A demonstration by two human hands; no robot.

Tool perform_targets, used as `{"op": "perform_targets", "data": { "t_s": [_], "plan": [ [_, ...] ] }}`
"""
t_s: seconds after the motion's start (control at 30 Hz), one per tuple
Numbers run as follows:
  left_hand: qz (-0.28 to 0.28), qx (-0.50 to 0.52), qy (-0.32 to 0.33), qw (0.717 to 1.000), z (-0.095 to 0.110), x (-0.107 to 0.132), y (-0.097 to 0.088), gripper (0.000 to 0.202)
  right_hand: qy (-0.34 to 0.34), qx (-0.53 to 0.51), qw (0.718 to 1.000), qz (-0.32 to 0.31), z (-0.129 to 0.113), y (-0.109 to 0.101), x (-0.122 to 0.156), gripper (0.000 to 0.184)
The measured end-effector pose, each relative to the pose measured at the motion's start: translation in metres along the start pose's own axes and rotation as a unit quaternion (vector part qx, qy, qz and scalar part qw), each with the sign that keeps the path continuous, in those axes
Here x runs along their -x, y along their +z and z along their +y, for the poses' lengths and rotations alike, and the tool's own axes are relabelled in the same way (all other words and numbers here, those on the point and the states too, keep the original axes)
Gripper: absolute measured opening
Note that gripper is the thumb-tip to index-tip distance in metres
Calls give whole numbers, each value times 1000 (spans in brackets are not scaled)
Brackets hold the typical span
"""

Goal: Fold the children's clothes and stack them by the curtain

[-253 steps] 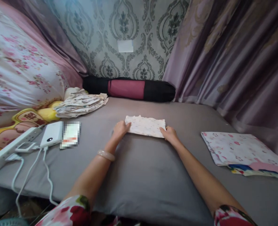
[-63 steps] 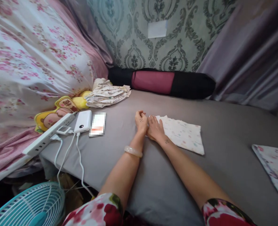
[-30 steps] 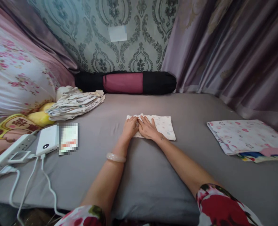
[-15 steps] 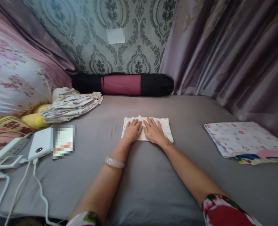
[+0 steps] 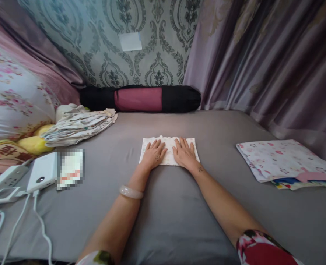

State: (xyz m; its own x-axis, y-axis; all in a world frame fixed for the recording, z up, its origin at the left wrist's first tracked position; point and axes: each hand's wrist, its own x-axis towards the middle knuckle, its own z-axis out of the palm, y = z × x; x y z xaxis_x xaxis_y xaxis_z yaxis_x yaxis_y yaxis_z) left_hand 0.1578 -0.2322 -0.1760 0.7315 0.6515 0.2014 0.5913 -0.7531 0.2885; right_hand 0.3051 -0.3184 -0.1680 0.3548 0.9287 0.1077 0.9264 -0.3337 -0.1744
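A folded white cloth [image 5: 169,151] with a faint print lies flat on the grey bed sheet [image 5: 163,206]. My left hand [image 5: 154,154] rests palm down on its left part, fingers stretched out. On the right part lies my right hand [image 5: 184,152], also flat, with its fingers spread. A strip of the cloth shows between the two hands, and its far edge is a little uneven. Neither hand grips anything. A pale bangle [image 5: 131,192] circles my left wrist.
Right: a folded printed cloth [image 5: 279,158] over colourful fabric. Left: a pile of light garments [image 5: 80,127], a yellow plush [image 5: 34,145], a white power bank [image 5: 42,171], a power strip [image 5: 6,180] and cables. A black and pink roll bag [image 5: 137,99] lies along the wall.
My right hand has slid to the right over the cloth, widening the gap between my hands. My left hand stays about in place. The whole view has shifted slightly.
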Motion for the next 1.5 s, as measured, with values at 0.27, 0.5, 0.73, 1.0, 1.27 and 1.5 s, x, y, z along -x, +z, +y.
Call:
{"op": "perform_targets", "data": {
  "t_s": [0.27, 0.5, 0.73, 1.0, 1.27, 1.5],
  "plan": [
    [-3, 29, 2, 1000, -2, 0, 3, 41, 9, -6, 1000, -18, 0, 3, -2, 57],
    [94, 25, -37, 995, -10, -4, 5, 39, 86, 7, 995, 44, 11, 3, -4, 62],
    [30, 12, -73, 997, -18, -6, 13, 43, 106, 17, 994, 10, 14, 6, -8, 66],
    [-8, -25, -46, 999, -31, -26, -14, 28, 31, 60, 997, -36, 38, -17, -23, 41],
    [-152, -9, -68, 986, -62, -89, -33, 22, 12, 21, 983, -182, 72, -47, -68, 29],
    [-255, -12, -78, 964, -69, -109, -41, 16, 9, -15, 952, -305, 75, -64, -93, 18]
  ]
}}
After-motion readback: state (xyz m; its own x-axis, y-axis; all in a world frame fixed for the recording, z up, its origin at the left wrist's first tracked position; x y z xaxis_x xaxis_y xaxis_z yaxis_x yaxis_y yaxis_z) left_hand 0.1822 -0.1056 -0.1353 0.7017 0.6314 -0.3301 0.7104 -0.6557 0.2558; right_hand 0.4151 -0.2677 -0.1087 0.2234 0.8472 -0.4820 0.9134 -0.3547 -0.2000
